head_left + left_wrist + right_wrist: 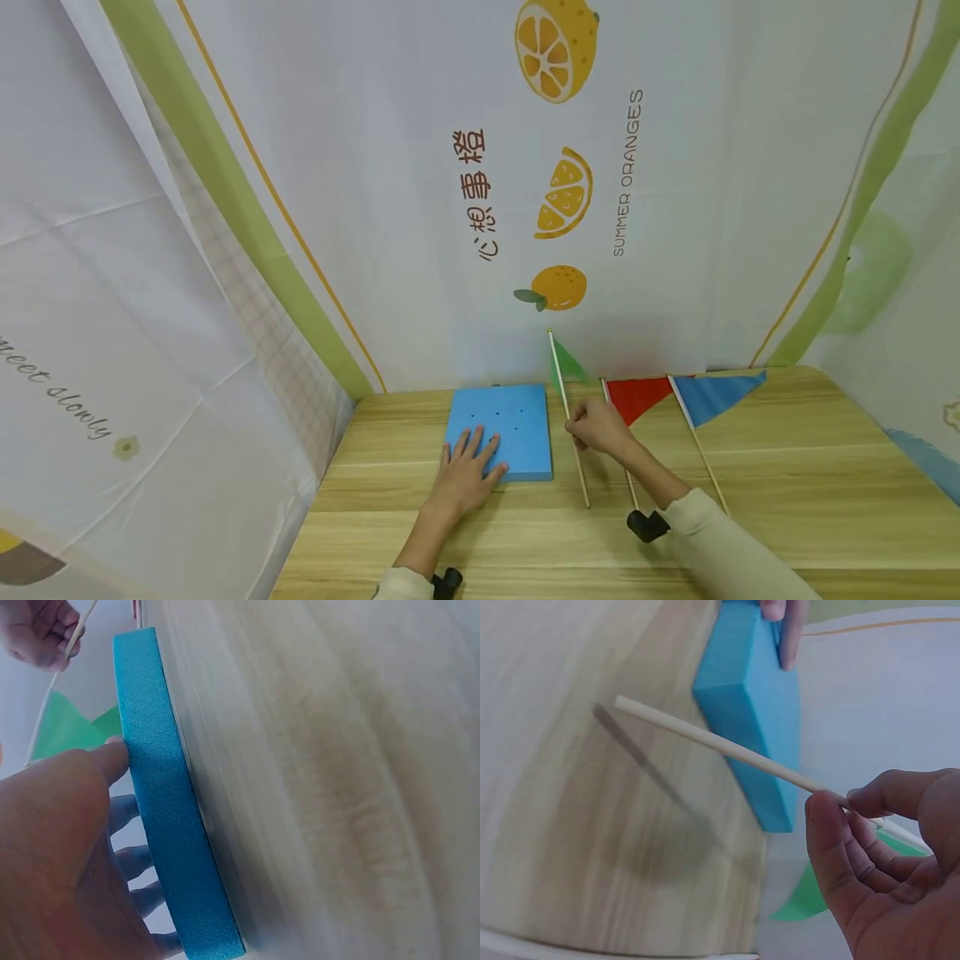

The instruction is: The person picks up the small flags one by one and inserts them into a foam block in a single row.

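In the head view, the blue block (523, 454) is set near the far edge of the table (360, 487), toward its far left corner. Small holes (497, 413) are seen in its top. It is pressed by the left hand (459, 482), whose fingers are spread and grip nothing. Beside the block's right edge, the green flag (570, 364) is held tilted by the right hand (600, 427). Toward the far right corner, the red flag (633, 397) and the blue flag (712, 398) are laid.

In the left wrist view, the left thumb is rested on the block's near edge. Pressure should be given evenly, so that sliding is avoided.

In the right wrist view, the stick (720, 745) is pinched by thumb and forefinger, its bare end free. Better control would probably be obtained by a lower, light pinch, with the stick more upright.
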A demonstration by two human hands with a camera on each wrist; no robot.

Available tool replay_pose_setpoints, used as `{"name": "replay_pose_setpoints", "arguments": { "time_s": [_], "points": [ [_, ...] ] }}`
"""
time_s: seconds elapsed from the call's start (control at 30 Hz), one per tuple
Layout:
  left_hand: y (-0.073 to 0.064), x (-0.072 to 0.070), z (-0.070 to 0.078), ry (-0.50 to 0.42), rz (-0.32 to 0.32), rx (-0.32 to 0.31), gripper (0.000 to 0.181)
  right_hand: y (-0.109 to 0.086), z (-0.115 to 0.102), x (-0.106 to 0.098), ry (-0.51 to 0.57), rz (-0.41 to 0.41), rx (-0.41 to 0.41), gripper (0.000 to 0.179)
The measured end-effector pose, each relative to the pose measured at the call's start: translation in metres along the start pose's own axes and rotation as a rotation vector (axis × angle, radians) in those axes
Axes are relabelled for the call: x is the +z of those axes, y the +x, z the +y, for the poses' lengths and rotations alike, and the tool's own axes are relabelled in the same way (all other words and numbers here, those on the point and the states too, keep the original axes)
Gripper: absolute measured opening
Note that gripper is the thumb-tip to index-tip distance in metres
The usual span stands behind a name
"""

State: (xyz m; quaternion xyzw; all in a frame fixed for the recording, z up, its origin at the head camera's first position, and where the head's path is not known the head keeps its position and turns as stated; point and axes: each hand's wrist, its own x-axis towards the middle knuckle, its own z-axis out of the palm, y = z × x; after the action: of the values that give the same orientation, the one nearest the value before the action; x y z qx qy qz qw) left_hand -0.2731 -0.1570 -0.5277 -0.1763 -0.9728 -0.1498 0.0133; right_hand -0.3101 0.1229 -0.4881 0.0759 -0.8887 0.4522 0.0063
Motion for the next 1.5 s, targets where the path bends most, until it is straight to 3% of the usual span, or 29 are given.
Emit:
{"name": "replay_pose_setpoints", "arguments": {
  "time_s": [0.4,0.6,0.93,1.5],
  "points": [
    [0.000,0.000,0.005,0.014,0.001,-0.001,0.063,0.015,-0.028,-0.006,0.084,0.003,-0.113,0.011],
    [-0.002,-0.001,0.007,0.010,-0.002,-0.005,0.062,0.025,-0.052,-0.004,0.020,0.032,-0.146,0.010],
    [-0.002,0.000,0.006,-0.005,-0.001,-0.008,0.063,0.045,-0.084,0.008,0.003,0.094,-0.201,0.008],
    [0.000,-0.001,0.006,-0.010,-0.004,-0.013,0.063,0.064,-0.108,0.028,-0.063,0.130,-0.280,0.008]
  ]
}}
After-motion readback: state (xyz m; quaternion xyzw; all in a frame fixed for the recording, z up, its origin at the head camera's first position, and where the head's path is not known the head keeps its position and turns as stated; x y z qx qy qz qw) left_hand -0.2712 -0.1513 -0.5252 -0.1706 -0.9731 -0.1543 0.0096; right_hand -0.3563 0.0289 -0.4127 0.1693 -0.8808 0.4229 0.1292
